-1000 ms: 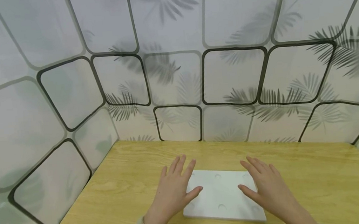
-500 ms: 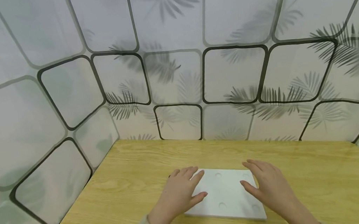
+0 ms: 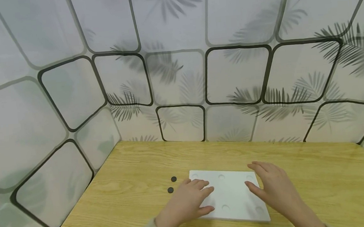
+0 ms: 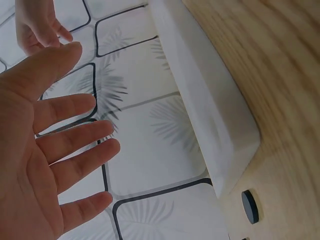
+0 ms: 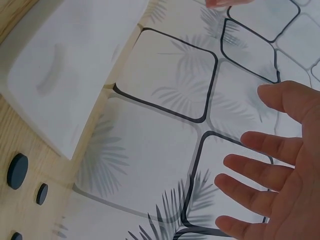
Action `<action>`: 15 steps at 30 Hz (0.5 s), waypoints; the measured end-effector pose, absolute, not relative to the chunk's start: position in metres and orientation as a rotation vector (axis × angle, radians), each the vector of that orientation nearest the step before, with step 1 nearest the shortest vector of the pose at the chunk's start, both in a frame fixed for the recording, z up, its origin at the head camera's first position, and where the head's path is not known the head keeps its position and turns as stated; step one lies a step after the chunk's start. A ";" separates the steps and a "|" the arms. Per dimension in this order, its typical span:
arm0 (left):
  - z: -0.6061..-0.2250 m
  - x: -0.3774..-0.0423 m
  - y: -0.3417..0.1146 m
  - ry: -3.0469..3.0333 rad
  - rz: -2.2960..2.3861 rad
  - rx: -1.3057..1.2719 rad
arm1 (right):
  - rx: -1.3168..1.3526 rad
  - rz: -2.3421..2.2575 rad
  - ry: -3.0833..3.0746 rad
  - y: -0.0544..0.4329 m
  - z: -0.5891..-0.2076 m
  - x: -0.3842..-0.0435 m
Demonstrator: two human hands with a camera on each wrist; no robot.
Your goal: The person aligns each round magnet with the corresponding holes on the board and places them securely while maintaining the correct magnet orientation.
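Observation:
A white rectangular board [image 3: 233, 191] with shallow round recesses lies flat on the table. Over its left side hovers my left hand [image 3: 186, 203], fingers spread and loosely bent, holding nothing. My right hand [image 3: 275, 188] is held above the board's right edge, thumb apart from the fingers, also holding nothing. Both wrist views show a gap between the palms and the board. Left of the board lie two small black discs [image 3: 173, 179]. In the right wrist view, several more black discs [image 5: 18, 171] lie beside the board; the right hand and forearm hide them in the head view.
The wood-grain table [image 3: 135, 174] extends around the board on all sides. Behind it and to the left stand walls [image 3: 179, 78] covered in a pale patterned sheet with dark rounded outlines and leaf prints.
My left hand has moved right and nearer to me, uncovering two black discs left of the board. The right hand has shifted only slightly right.

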State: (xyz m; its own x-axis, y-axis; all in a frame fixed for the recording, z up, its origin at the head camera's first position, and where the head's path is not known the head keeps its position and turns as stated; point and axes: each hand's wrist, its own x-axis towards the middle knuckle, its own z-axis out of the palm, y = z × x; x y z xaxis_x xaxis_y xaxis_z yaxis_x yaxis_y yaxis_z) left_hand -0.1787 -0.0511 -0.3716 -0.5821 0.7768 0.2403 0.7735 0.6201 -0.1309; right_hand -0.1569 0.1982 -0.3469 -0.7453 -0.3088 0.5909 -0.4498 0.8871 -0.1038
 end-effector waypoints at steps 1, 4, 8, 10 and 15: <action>-0.372 -0.179 -0.050 -2.583 0.026 -1.269 | 0.549 0.322 -2.459 0.198 -0.347 -0.157; -0.374 -0.179 -0.049 -2.641 0.045 -1.291 | 0.555 0.330 -2.436 0.199 -0.348 -0.158; -0.377 -0.179 -0.047 -2.709 0.055 -1.305 | 0.545 0.340 -2.441 0.199 -0.349 -0.158; -0.378 -0.180 -0.047 -2.741 0.048 -1.307 | 0.537 0.342 -2.450 0.199 -0.349 -0.158; -0.380 -0.180 -0.047 -2.830 0.018 -1.310 | 0.523 0.350 -2.467 0.198 -0.348 -0.157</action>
